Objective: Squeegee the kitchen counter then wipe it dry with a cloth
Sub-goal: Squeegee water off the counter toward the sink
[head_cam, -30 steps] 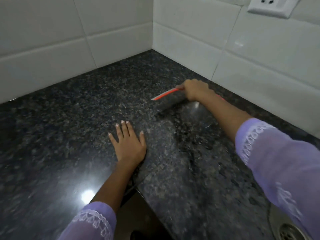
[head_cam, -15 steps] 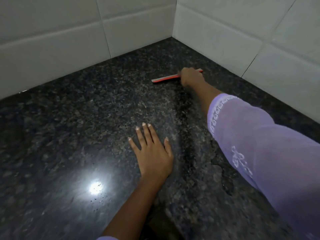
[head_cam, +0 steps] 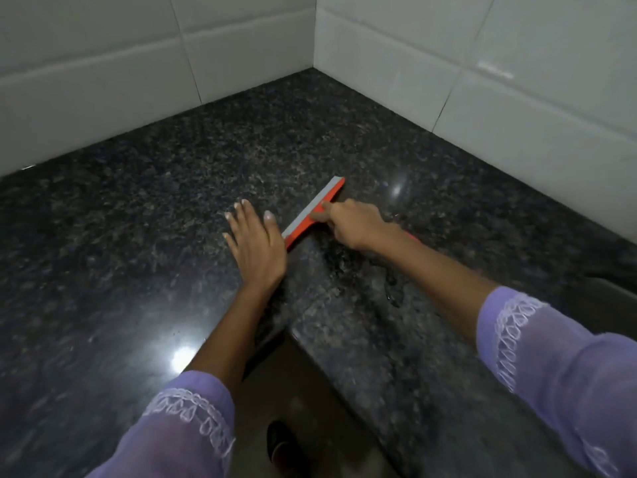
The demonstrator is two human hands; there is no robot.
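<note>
**Right grip on squeegee, left palm flat on the tabletop**

Head view: the right grip is wrapped around the handle of the orange squeegee, index finger stretched along it toward the grey blade. The blade lies slanted on the dark speckled granite tabletop, near the inner corner of the white tiled walls. The left grip lies spread, palm down, holding nothing, just beside the blade's near end. Wet streaks glisten under the right forearm. Both sleeves are lilac.

Left hand flat, right clenched.
</note>
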